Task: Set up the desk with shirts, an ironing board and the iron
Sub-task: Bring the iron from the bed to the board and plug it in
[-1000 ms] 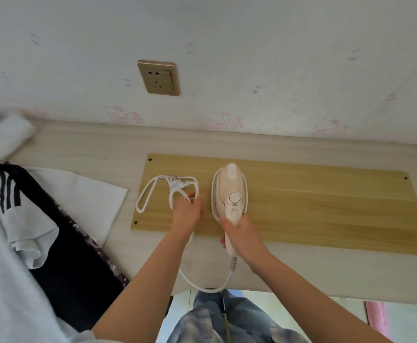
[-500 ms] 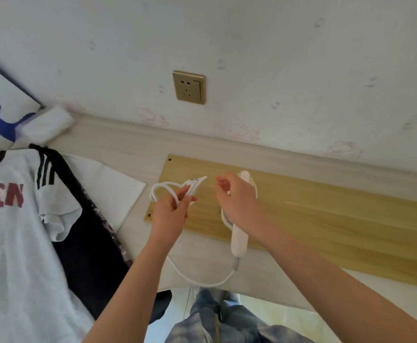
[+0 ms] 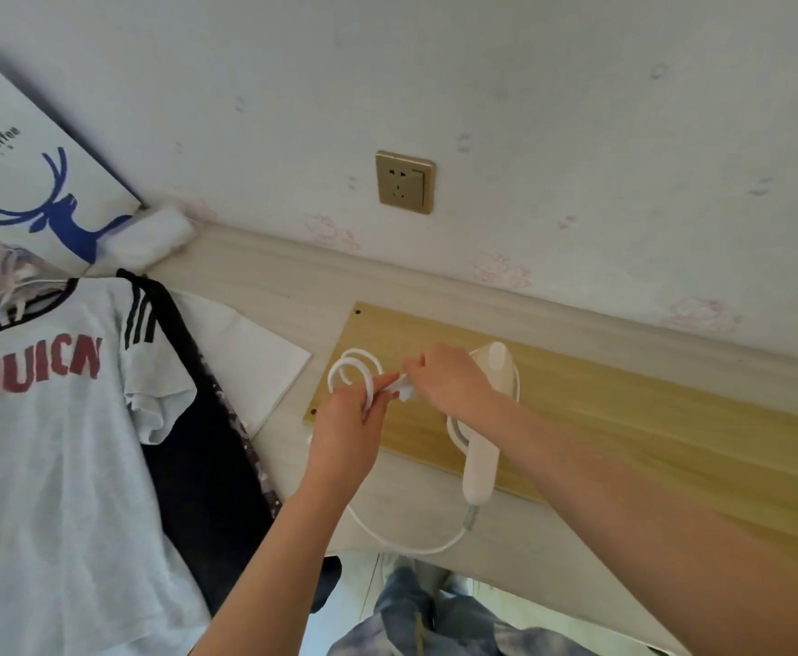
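A: Biggest first: the wooden board (image 3: 624, 419) lies flat on the desk (image 3: 269, 295) under our fingers, and the shirt (image 3: 56, 442) is well to their left.

B: The iron (image 3: 482, 459) rests on the board just beside our right hand (image 3: 449, 381). It looks light and rigid; we'd take its handle.

A: The cord (image 3: 354, 371) is limp and springy. Our left hand (image 3: 350, 419) grips the coil, and the right hand pinches what seems to be the plug end.

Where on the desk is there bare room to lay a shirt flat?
The wooden board is bare to the right of the iron. A bare desk strip runs along the wall. The left side is crowded: shirts, white sheet, both hands on the cord.
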Available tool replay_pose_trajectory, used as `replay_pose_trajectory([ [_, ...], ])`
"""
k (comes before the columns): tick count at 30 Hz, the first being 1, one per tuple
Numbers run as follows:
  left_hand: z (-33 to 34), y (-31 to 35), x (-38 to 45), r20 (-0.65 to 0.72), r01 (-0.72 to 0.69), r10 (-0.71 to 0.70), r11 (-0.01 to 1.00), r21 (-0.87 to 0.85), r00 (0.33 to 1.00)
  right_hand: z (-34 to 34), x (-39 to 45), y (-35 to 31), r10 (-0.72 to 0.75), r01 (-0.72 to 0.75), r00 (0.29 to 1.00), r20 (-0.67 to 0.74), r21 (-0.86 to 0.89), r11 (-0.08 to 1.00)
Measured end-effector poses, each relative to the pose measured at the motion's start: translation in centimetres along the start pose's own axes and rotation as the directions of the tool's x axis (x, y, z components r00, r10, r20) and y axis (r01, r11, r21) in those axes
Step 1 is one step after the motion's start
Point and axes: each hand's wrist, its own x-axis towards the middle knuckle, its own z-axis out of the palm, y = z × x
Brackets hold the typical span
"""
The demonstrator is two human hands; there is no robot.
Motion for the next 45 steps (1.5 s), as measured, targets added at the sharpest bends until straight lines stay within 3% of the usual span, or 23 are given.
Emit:
replay_pose_trajectory([
  [3,-0.2,-0.3,0.0,-0.019,-0.005,0.005,1.0,0.018,1.0,0.0,0.2,-0.4,0.118,-0.168,0.973,0.196,0.264,0.95],
  [6,-0.5,0.0,-0.4,0.01,0.009,-0.009,1.0,-0.018,1.0,-0.2,0.4,-0.5,0.185,-0.253,0.961,0.205,0.385,0.887],
  [14,-2.7,-0.3,-1.0,0.073,0.241,-0.23,0.933,-0.268,0.971,-1.6,2.1,0.8,0.198,-0.08,0.969,-0.149,0.569,0.818],
  [19,-4.2,0.0,-1.2,0.018,0.309,-0.356,0.784,-0.539,0.934,-3.9,2.8,-0.8,0.177,0.001,0.973,-0.148,0.769,0.639],
  [25,-5.9,-0.5,-0.5,-0.033,0.323,-0.447,0.694,-0.644,0.894,-6.4,2.5,-2.8,-0.068,0.202,0.973,-0.221,0.674,0.711],
  [29,-6.1,-2.6,0.6,-0.042,0.378,-0.46,0.776,-0.505,0.887,-7.6,2.4,-4.1,-0.065,0.269,0.953,-0.295,0.73,0.628],
  [34,-6.5,-5.1,1.6,-0.094,0.502,-0.541,0.823,-0.267,0.836,-9.3,3.1,-6.1,-0.028,0.288,0.953,-0.302,0.873,0.393],
  [38,-8.0,-5.1,3.0,-0.03,0.595,-0.596,0.797,0.103,0.803,-8.2,3.8,-7.7,-0.062,0.271,0.961,-0.268,0.886,0.377],
  [41,-9.3,-4.2,3.9,-0.091,0.508,-0.522,0.75,0.424,0.848,-7.2,4.4,-8.3,-0.037,0.255,0.965,-0.261,0.886,0.387],
  [45,-11.1,-2.8,5.9,-0.229,0.341,-0.263,0.831,0.44,0.937,-6.5,5.2,-8.5,-0.016,0.25,0.963,-0.271,0.862,0.44],
])
